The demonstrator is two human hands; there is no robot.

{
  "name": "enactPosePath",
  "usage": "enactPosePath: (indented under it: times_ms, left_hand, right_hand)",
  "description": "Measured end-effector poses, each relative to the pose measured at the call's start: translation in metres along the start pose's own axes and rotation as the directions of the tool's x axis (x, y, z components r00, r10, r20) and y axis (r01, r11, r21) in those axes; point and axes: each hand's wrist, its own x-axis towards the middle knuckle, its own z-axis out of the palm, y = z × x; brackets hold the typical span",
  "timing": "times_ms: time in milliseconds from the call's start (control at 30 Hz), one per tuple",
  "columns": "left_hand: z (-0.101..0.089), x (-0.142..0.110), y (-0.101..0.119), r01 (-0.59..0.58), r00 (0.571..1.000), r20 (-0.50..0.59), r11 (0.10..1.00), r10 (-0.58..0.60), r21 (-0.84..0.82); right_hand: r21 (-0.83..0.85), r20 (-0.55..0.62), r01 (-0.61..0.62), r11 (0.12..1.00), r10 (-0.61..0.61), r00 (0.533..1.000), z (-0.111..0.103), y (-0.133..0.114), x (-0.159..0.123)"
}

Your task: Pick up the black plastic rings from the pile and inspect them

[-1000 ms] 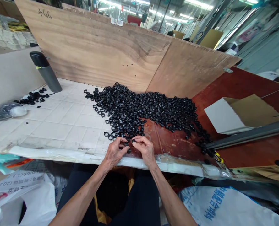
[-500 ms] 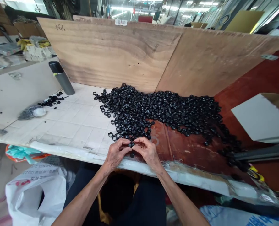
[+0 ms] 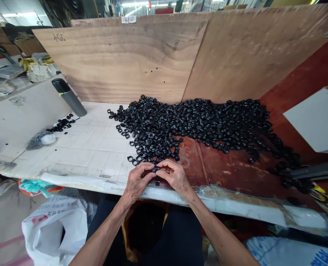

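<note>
A wide heap of small black plastic rings (image 3: pixel 197 125) covers the middle of the bench, up against the plywood back wall. My left hand (image 3: pixel 137 180) and my right hand (image 3: pixel 174 176) meet at the bench's near edge, just below the heap. Both are closed in a pinch, fingertips together on one small black ring (image 3: pixel 156 169). Another black ring (image 3: pixel 157 183) lies on the bench just under my fingers.
A grey flask with a black cap (image 3: pixel 68 97) stands at the back left beside a small cluster of black rings (image 3: pixel 61 124). A clear bag of parts (image 3: pixel 40 139) lies further left. A white card sheet (image 3: pixel 316 122) and a dark metal bar (image 3: pixel 319 170) sit at right. White sacks (image 3: pixel 53 229) lie on the floor.
My hands stay pinched together at the bench edge with the small ring between them. The camera has swung left and tilted, so the heap and flask shifted in the picture.
</note>
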Motion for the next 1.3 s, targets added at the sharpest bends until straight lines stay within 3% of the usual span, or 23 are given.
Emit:
enactPosePath:
  times_ms: [267,500,867,1000,1200,1300]
  left_hand:
    - [-0.0004,0.0006,-0.0005,-0.07,0.997,0.021,0.997,0.07,0.034]
    - [-0.0005,0.0019,0.0023,-0.05,0.999,0.015,0.998,0.049,0.033]
    - [0.0009,0.0029,0.0024,0.031,0.998,0.06,0.998,-0.035,0.054]
    - [0.0022,0.0021,0.0013,0.098,0.994,0.041,0.995,-0.098,0.0]
    - [0.002,0.0005,-0.001,0.082,0.997,0.015,0.995,-0.081,-0.051]
    - [0.0011,0.0013,-0.0006,0.063,0.998,0.014,0.998,-0.063,-0.027]
  right_hand:
    - [-0.048,0.0,0.065,0.997,-0.065,0.998,-0.0033,-0.004,0.0011]
    - [-0.023,0.017,0.106,0.994,-0.106,0.994,-0.0044,-0.0007,0.0034]
    - [0.014,0.005,0.01,1.0,-0.01,1.0,-0.0039,-0.0027,0.0]
    - [0.029,-0.095,-0.052,0.998,0.054,0.994,0.0,0.0023,0.0005]
    - [0.013,0.1,-0.22,0.975,0.218,0.971,-0.0012,0.0021,0.0014]
    - [-0.05,0.088,-0.103,0.993,0.107,0.99,-0.0037,0.0005,0.0002]
